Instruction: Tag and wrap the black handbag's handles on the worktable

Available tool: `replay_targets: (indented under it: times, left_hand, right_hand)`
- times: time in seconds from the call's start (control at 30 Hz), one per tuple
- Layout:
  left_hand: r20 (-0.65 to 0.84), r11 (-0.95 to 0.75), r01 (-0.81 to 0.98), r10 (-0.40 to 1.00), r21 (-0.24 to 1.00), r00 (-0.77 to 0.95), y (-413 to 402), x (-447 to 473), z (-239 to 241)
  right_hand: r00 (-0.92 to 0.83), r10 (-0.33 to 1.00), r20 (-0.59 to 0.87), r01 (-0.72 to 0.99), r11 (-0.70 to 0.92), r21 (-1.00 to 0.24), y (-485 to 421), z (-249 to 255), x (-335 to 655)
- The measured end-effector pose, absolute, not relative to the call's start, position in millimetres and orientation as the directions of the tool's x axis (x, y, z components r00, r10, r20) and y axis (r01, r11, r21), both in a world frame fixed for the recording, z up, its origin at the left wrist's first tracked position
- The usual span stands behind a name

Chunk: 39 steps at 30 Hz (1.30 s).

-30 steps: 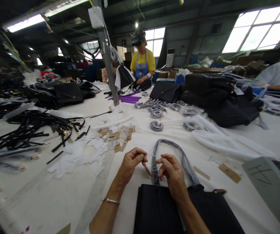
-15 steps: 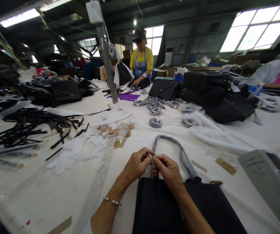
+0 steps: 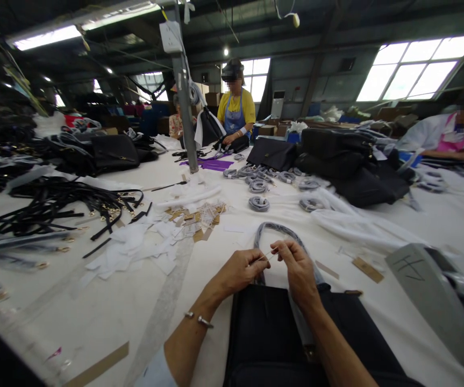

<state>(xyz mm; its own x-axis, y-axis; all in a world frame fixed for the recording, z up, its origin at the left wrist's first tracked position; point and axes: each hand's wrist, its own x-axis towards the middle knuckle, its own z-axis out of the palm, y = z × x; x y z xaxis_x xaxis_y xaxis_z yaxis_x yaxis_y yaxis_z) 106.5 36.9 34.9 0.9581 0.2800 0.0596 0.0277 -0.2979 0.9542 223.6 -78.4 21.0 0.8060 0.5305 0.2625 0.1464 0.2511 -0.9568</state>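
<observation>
A black handbag lies in front of me on the white table, its wrapped handle arching up from the far edge. My left hand is closed in a pinch beside the handle. To its right, my right hand pinches too, above the bag's top edge. A thin pale string runs between the fingertips of both hands. Whether it loops round the handle is hidden by my fingers.
Black straps with gold clasps lie left, near white paper pieces and brown tags. Coiled wrapped straps and stacked black bags sit farther back. A grey tape dispenser stands right. A co-worker stands across the table.
My right hand has moved away from the left, up and to the right, and the string now shows stretched between them. The whole view has shifted slightly.
</observation>
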Motion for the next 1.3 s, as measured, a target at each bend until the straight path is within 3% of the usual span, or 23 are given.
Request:
replay_targets:
  times: [0.13, 0.2, 0.33, 0.47, 0.57, 0.67, 0.77, 0.8, 0.87, 0.93, 1.03, 1.1, 1.17, 1.3]
  left_hand:
    - [0.067, -0.247, 0.003, 0.273, 0.969, 0.96, 43.8, 101.0, 45.1]
    - [0.068, -0.225, -0.014, 0.236, 0.974, 0.969, 44.8, 99.4, 48.8]
    - [0.084, -0.216, -0.033, 0.231, 0.976, 0.969, 49.3, 99.8, 44.7]
    - [-0.108, -0.27, 0.246, 0.439, 0.931, 0.892, 60.1, 104.3, 22.7]
    - [-0.21, -0.304, 0.376, 0.461, 0.876, 0.862, 62.5, 109.0, 5.6]
    - [-0.183, -0.337, 0.343, 0.425, 0.877, 0.887, 58.2, 113.6, -2.0]
    - [-0.181, -0.314, 0.313, 0.383, 0.896, 0.906, 53.0, 117.2, -2.9]
    - [-0.186, -0.298, 0.304, 0.365, 0.905, 0.912, 51.8, 118.0, -2.7]
    - [-0.195, -0.216, 0.272, 0.319, 0.938, 0.928, 50.3, 118.4, -1.6]
    - [-0.199, -0.064, 0.223, 0.264, 0.973, 0.944, 49.4, 117.3, 1.0]
    - [-0.183, 0.125, 0.159, 0.219, 0.979, 0.958, 48.7, 114.4, 7.1]
    - [-0.136, 0.111, 0.112, 0.232, 0.987, 0.963, 48.4, 113.5, 9.8]
    - [-0.055, 0.012, 0.053, 0.255, 0.999, 0.965, 47.9, 114.4, 9.6]
    - [0.134, -0.339, -0.003, 0.363, 0.941, 0.922, 45.3, 118.6, 4.3]
  right_hand:
    - [0.744, 0.667, 0.049, -0.344, 0.444, -0.828, -84.0, 28.5, 231.9]
    - [0.69, 0.724, -0.002, -0.486, 0.461, -0.743, -86.7, 35.8, 230.8]
    - [0.696, 0.718, 0.018, -0.516, 0.516, -0.683, -94.2, 46.6, 231.7]
    - [0.707, 0.707, 0.025, -0.486, 0.511, -0.709, -103.0, 47.5, 246.2]
    - [0.705, 0.702, -0.099, -0.476, 0.365, -0.8, -105.0, 43.9, 255.4]
    - [0.705, 0.693, -0.154, -0.379, 0.183, -0.907, -103.1, 41.6, 255.0]
    - [0.822, 0.569, -0.005, 0.008, -0.02, -1.0, -101.5, 43.7, 247.2]
    - [0.859, 0.498, 0.12, 0.199, -0.109, -0.974, -101.3, 44.9, 243.9]
    - [0.828, 0.414, 0.377, 0.514, -0.296, -0.805, -101.0, 46.5, 238.0]
    - [0.747, 0.475, 0.466, 0.659, -0.428, -0.619, -100.0, 45.3, 233.8]
    - [0.684, 0.68, 0.264, 0.697, -0.503, -0.511, -97.1, 38.5, 230.6]
    - [0.606, 0.786, 0.122, 0.708, -0.463, -0.533, -94.8, 34.1, 229.2]
    - [0.51, 0.859, 0.054, 0.7, -0.378, -0.606, -93.1, 32.5, 227.8]
    - [0.409, 0.912, -0.012, 0.595, -0.277, -0.754, -91.5, 35.2, 227.0]
